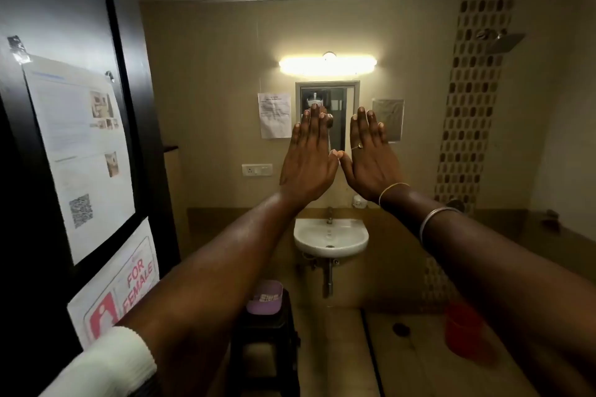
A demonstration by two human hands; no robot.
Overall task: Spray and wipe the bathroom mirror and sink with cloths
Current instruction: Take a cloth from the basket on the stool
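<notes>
We're at the bathroom doorway w/ both arms stretched straight out. Left hand [308, 159] and right hand [371, 158] are raised side by side, backs toward us, fingers flat and together, thumbs just about touching. Both are spread open and hold nothing: no cloth, no spray bottle. Our read: it's a show-of-hands pose for the camera, not a working hold, since neither hand is near any surface.

The mirror [338, 100] hangs on the far wall under the lit tube light [327, 64], partly hidden behind our fingertips. It's well apart from us, across the room. The white sink [330, 237] sits directly below it, wall-mounted, w/ the tap [329, 215] at its back edge. Basin looks bare.

Likely supplies: a purple tub [265, 298] rests on a dark stool [267, 342] left of the sink, low and within reach of it. Something checked lies inside, prob. a cloth, but too dim to be sure. No spray bottle can be made out anywhere.

A paper notice [274, 115] is stuck just left of the mirror, another sheet to its right. A red bucket [464, 330] stands on the floor at right, shower head [503, 40] above.

Judgement: the task hasn't started. Next we'd need to drop our hands, walk in, and get cloth and spray, prob. from that tub.
</notes>
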